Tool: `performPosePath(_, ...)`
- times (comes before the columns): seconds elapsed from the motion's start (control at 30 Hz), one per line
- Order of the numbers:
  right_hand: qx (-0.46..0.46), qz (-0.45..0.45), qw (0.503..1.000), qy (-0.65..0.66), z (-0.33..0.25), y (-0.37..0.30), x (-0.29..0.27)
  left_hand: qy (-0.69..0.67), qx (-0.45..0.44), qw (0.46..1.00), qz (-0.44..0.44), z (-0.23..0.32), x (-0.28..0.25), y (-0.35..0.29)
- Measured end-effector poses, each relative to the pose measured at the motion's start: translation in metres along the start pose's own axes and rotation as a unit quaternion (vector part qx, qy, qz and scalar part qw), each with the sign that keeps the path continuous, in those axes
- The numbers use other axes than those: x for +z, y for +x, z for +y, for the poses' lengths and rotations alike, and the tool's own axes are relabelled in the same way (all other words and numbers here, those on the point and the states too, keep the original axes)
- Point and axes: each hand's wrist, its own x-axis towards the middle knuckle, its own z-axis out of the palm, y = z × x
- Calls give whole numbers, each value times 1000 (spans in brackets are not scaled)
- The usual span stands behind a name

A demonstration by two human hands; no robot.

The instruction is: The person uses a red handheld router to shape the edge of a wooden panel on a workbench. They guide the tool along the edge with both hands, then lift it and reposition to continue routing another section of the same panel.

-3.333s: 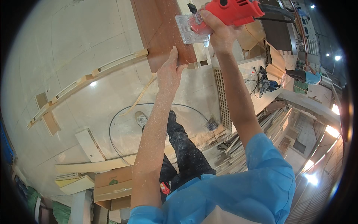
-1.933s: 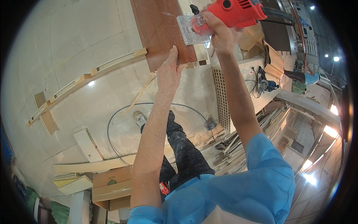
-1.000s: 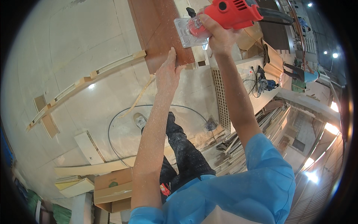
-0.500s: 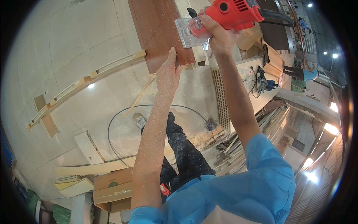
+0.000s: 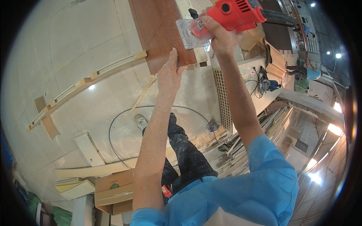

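A red trim router with a clear base plate is at the upper right, over the right edge of a reddish-brown wood panel. My right hand is wrapped round its lower body, close to the base. A dark cable or hose runs from its rear end to the right. Whether the router's bit touches the wood is hidden. My left hand lies at the panel's near end with fingers stretched out, dusted with pale specks. It holds nothing.
Below the panel, a slatted wooden frame stretches left. A black cable loops over the floor near my shoe. A cardboard box stands lower left. To the right are a blue power tool, piled wood strips and a distant person.
The router and my right hand have shifted very slightly left. My left hand stays at the panel's end.
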Motion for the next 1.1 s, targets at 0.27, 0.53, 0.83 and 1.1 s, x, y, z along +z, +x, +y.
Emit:
performPosePath(0.27, 2, -9, 1000, -11, 1, 1, -2, -4, -15, 1000, -14, 3, -4, 1)
performPosePath(0.53, -2, -4, 1000, -10, 0, -1, -1, 3, 1, 1000, -2, 2, -3, 0)
performPosePath(0.83, -2, -4, 1000, 1, 0, -1, 0, -14, -43, 998, -43, 12, -11, 2)
performPosePath(1.1, 20, 3, 1000, -13, -2, -2, -1, -16, -50, 997, -47, 12, -11, 2)
